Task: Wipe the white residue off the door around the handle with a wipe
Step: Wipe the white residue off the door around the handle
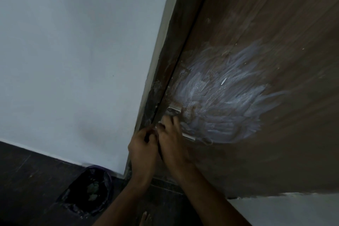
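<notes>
Two hands work at the edge of one brown door (266,14), just below one broad patch of white residue (218,101) smeared in streaks across the wood. The left hand (142,150) has its fingers curled at the door's edge; what it grips cannot be told. The right hand (171,139) lies against the door with fingers bent over one metal handle (174,110), of which only the plate above the knuckles and a pale bar (189,136) poking out to the right show. No wipe can be made out; anything held is hidden between the two hands. Residue also speckles the dark frame (165,71) beside the door.

On the dark floor (27,180) at lower left stands one bin (89,189) lined with a black bag, holding crumpled pale scraps too dim to identify. One bare foot (145,218) is cut off by the bottom edge. A white wall (73,51) fills the left side. The scene is dim and slightly blurred.
</notes>
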Demonstrator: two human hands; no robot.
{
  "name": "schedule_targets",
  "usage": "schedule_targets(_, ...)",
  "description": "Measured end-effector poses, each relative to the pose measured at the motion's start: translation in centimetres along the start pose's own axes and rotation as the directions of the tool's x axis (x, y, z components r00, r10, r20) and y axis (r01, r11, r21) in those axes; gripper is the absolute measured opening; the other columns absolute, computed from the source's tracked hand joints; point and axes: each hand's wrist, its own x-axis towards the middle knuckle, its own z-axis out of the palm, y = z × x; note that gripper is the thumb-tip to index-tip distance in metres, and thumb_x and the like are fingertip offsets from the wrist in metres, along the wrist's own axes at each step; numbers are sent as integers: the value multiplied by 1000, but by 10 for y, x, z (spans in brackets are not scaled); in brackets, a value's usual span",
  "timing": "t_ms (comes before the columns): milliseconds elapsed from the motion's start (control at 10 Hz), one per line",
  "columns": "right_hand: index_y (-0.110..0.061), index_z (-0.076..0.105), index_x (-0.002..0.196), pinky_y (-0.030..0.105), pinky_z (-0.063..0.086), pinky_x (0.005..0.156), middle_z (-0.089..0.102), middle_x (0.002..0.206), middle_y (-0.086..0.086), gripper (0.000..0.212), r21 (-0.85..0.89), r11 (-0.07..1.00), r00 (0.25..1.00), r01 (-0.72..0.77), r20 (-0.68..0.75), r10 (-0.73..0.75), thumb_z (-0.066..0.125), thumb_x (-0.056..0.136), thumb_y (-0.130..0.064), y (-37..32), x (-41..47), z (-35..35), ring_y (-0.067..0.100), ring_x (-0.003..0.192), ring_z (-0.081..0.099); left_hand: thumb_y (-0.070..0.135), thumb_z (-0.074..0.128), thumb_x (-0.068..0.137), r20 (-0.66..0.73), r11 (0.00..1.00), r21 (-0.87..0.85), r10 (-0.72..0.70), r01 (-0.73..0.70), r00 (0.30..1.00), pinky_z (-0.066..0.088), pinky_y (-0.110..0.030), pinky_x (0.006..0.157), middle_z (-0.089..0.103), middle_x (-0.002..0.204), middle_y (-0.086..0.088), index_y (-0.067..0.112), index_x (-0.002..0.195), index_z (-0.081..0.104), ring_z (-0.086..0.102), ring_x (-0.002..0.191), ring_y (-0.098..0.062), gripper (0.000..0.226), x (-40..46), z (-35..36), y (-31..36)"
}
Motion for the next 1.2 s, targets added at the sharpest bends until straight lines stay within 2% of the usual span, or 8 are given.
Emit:
schedule_targets(100,-7,70,117,37,52,97,60,127,7,29,16,998,998,61,24,-62,66,89,-8,7,-16,0,28,120,54,5,58,93,15,998,50,43,-44,999,34,8,70,64,102,16,21,120,71,55,83,19,34,0,-1,-1)
schedule_targets(200,-4,70,116,36,54,98,62,122,11,26,257,958,982,-131,-101,161,64,91,-1,20,-14,3,28,116,60,4,63,90,47,990,110,89,-93,995,33,8,72,60,102,19,20,122,69,51,83,20,37,1,-1,-1)
schedule_targets(300,-1,72,109,15,47,95,64,113,12,19,289,940,966,-182,-126,226,64,92,-1,27,-4,5,23,107,60,7,63,92,71,989,87,112,-118,991,36,6,71,61,96,24,24,123,69,54,86,24,36,0,0,1)
schedule_targets(400,-2,72,105,17,40,92,63,111,15,18,301,939,975,-167,-89,202,57,94,-5,24,-8,9,25,106,55,14,64,94,69,987,61,144,-148,987,38,4,74,66,100,20,23,122,70,56,92,22,30,0,0,1)
schedule_targets(600,-2,74,97,4,40,89,62,103,4,14,470,862,949,-191,-138,285,63,89,-5,36,-20,4,-8,95,47,15,70,91,87,983,113,135,-145,987,38,4,73,69,105,10,22,125,69,57,87,18,35,0,1,-3)
schedule_targets(700,-3,75,97,6,38,94,65,106,9,20,372,925,971,-80,-182,157,77,78,3,35,-7,3,10,102,51,15,71,91,76,981,92,164,-171,984,39,3,73,67,102,11,23,125,68,58,85,18,35,-1,2,0)
schedule_targets(900,-6,68,119,43,49,98,65,121,11,29,123,992,974,5,-226,23,53,98,-16,42,-22,26,23,114,56,5,74,87,61,969,101,221,-226,973,40,3,74,64,100,12,18,122,70,58,85,15,38,-3,2,-3)
schedule_targets(1200,-10,75,104,39,53,82,68,116,6,23,-198,952,967,232,-56,-247,66,83,-11,17,-11,17,30,107,62,7,74,85,36,994,64,83,-85,996,49,-10,82,71,103,11,21,127,67,65,89,2,45,-5,-7,-13)
